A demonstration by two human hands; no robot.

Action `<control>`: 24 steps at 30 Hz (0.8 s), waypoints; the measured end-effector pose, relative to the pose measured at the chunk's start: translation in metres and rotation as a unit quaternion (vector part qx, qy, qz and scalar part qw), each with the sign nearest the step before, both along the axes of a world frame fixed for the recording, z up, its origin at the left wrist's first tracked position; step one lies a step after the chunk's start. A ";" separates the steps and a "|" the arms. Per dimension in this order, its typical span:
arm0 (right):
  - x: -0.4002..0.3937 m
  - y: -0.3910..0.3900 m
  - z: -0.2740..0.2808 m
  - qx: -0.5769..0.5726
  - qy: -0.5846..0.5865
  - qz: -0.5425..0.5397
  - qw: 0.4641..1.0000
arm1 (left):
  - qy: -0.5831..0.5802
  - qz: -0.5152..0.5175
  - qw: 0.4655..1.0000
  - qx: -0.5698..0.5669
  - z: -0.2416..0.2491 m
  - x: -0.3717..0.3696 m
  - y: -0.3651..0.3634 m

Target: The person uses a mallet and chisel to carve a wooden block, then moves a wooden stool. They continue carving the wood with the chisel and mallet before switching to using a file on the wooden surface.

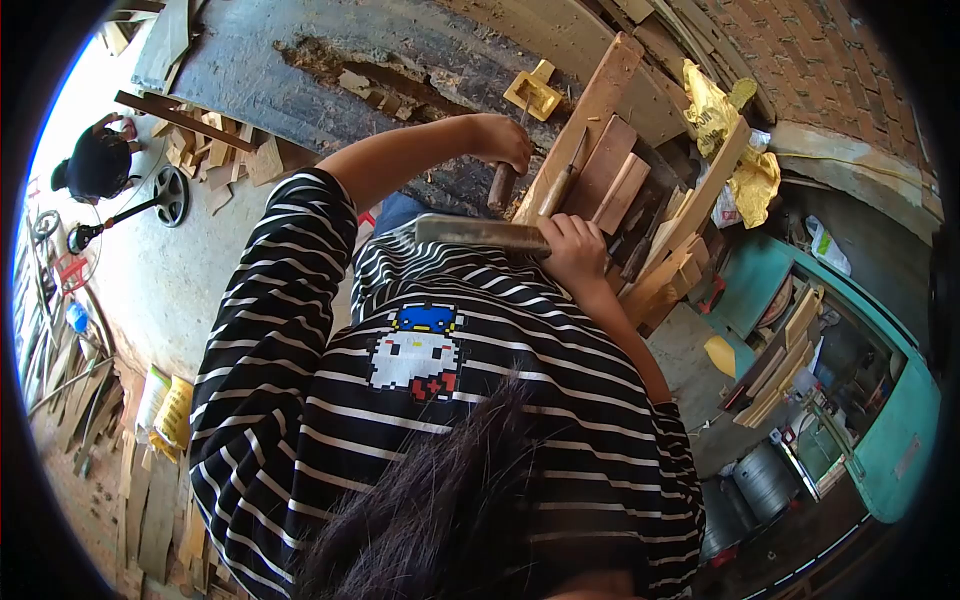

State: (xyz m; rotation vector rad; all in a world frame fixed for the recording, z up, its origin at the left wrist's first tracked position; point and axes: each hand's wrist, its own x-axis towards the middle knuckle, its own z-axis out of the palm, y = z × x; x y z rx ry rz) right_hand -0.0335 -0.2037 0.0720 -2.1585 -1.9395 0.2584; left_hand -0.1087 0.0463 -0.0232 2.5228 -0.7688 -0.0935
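Observation:
My left hand [502, 140] is closed around a chisel, its wooden handle [502, 188] pointing back toward me and its thin blade reaching to a yellow wooden block [535, 95] with a hollow in it. My right hand [574, 250] grips one end of a long flat bar [478, 232], greyish and worn, held crosswise in front of my striped shirt. The bar lies a little nearer to me than the chisel handle. Beside my right hand, another tool with a wooden handle [556, 192] rests against a long plank [585, 125].
The dark workbench [240, 75] has a rough, broken hollow along its top. Wooden pieces [605, 165] and a yellow sack [725, 130] lie to the right, near a teal cabinet [895, 440]. At far left another person [95, 160] is near a black wheel [171, 197] and wood scraps.

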 end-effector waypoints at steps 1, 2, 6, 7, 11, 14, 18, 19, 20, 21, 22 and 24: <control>0.002 0.002 0.002 -0.018 -0.013 0.013 1.000 | 0.000 -0.001 1.000 0.000 0.000 0.001 0.001; 0.004 0.003 0.003 -0.036 -0.025 0.026 0.999 | 0.007 -0.001 1.000 -0.005 -0.001 0.002 0.002; -0.005 0.002 0.006 -0.031 0.012 -0.044 0.999 | 0.036 -0.002 0.999 0.027 0.000 0.005 0.001; -0.006 0.002 0.006 -0.031 0.014 -0.041 0.999 | 0.039 0.000 0.999 0.026 0.000 0.004 0.001; -0.007 0.006 0.006 -0.057 0.044 -0.065 0.995 | 0.026 0.003 1.000 -0.002 0.005 0.003 0.004; -0.002 0.006 0.006 -0.041 0.071 -0.111 0.990 | 0.013 0.025 0.998 -0.048 0.010 0.002 0.006; 0.006 -0.006 0.017 0.012 0.179 -0.164 0.970 | -0.011 0.024 0.999 -0.043 0.009 -0.001 0.011; 0.009 -0.011 0.015 0.012 0.177 -0.165 0.970 | -0.012 0.022 0.999 -0.043 0.004 -0.002 0.011; 0.010 -0.017 0.009 0.023 0.234 -0.212 0.949 | 0.002 0.090 0.991 -0.103 -0.003 -0.005 0.007; 0.012 -0.021 0.006 0.035 0.289 -0.257 0.921 | 0.017 0.157 0.974 -0.161 0.001 -0.006 0.006; 0.014 -0.026 0.003 0.025 0.293 -0.286 0.912 | 0.077 0.201 0.970 -0.115 0.005 -0.007 0.001; 0.017 -0.030 -0.003 0.054 0.298 -0.303 0.903 | 0.034 0.166 0.983 -0.073 0.015 -0.004 -0.003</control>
